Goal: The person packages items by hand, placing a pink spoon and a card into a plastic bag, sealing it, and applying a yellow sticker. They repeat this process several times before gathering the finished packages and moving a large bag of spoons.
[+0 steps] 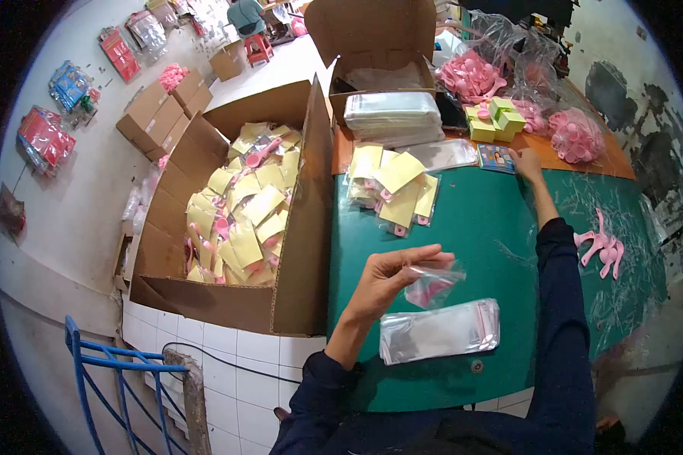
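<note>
My left hand (387,280) is raised over the green table (478,220) and pinches a small clear plastic bag (435,282) between thumb and fingers. Just below that bag lies a stack of clear plastic bags (440,331) near the table's front edge. My right hand (525,163) reaches far across the table, fingers resting on a small printed card (496,158) at the edge of the orange surface (584,163). A heap of packed yellow-card packets (393,189) lies on the table between the hands and the far side.
A large open cardboard box (235,220) full of yellow-card packets stands to the left of the table. Behind are a smaller open box (379,68), a pile of bags (393,115), yellow-green small boxes (497,117), bags of pink pieces (474,76), and loose pink pieces (603,246) at right.
</note>
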`<action>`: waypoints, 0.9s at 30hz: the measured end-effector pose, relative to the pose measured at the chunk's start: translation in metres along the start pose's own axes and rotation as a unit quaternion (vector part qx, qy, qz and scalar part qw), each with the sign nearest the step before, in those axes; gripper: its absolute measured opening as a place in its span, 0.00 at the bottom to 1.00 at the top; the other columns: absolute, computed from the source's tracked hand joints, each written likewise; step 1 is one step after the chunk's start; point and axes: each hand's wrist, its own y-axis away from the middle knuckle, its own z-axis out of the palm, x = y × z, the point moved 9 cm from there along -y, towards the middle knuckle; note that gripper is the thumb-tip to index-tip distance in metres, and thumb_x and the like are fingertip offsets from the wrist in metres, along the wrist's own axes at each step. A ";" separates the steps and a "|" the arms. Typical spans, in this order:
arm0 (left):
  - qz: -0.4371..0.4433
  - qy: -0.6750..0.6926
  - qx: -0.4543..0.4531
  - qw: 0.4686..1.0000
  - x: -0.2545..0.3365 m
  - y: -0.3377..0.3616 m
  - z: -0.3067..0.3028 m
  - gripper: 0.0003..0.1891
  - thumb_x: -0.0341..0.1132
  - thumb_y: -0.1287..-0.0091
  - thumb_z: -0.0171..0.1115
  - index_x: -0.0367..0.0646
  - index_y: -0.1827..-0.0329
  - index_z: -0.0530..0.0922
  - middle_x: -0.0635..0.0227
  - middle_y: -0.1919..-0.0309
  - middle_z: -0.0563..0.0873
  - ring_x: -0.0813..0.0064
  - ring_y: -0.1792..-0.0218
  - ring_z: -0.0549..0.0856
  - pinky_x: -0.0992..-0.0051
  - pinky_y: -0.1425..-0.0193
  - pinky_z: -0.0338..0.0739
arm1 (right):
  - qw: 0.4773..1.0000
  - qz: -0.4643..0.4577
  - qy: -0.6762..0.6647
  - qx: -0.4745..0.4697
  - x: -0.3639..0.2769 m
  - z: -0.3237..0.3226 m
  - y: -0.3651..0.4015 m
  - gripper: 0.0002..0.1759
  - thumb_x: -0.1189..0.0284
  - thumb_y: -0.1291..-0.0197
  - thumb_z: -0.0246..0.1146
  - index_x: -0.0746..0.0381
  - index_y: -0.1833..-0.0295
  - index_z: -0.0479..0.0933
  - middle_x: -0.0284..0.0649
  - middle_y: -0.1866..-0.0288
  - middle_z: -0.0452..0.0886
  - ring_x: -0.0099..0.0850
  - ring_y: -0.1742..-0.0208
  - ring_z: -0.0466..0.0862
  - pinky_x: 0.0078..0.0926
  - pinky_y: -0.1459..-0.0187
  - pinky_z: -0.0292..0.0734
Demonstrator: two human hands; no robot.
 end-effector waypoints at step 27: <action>-0.103 -0.202 0.037 0.973 -0.046 -0.018 -0.019 0.14 0.37 0.28 0.48 0.36 0.54 0.78 0.61 0.65 0.86 0.78 0.64 0.85 0.80 0.63 0.79 | 0.888 -0.086 -0.404 -0.201 -0.208 -0.190 0.187 0.04 0.80 0.41 0.59 0.64 0.60 0.74 0.29 0.71 0.77 0.11 0.78 0.70 0.10 0.80 0.65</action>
